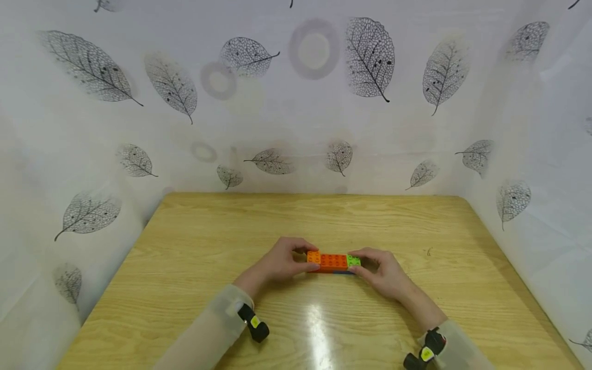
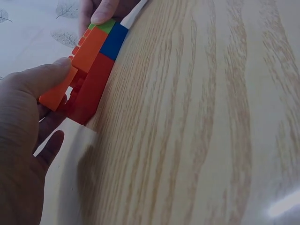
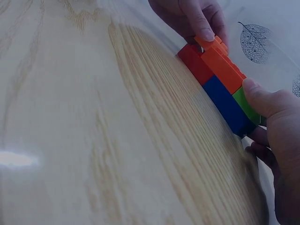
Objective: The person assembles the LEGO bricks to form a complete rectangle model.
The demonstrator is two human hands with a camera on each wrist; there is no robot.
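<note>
My left hand (image 1: 280, 261) pinches a small orange toy brick (image 2: 57, 92) between thumb and fingers at the left end of a brick row. That brick sits slightly tilted over a red brick (image 2: 92, 89), and a gap with red studs shows beneath it. Beside it lies a longer orange brick (image 1: 333, 261), bridging the red brick and a blue brick (image 3: 229, 105). At the right end, my right hand (image 1: 387, 273) grips a small green brick (image 3: 244, 104) on top of the blue one, thumb on the near side. The lower bricks rest on the table.
The wooden table (image 1: 222, 221) stretches out around the bricks, with a bright glare patch in front of them. A pale curtain (image 1: 287, 113) with a leaf print hangs behind and at both sides. Each wrist wears a small black camera (image 1: 254, 324).
</note>
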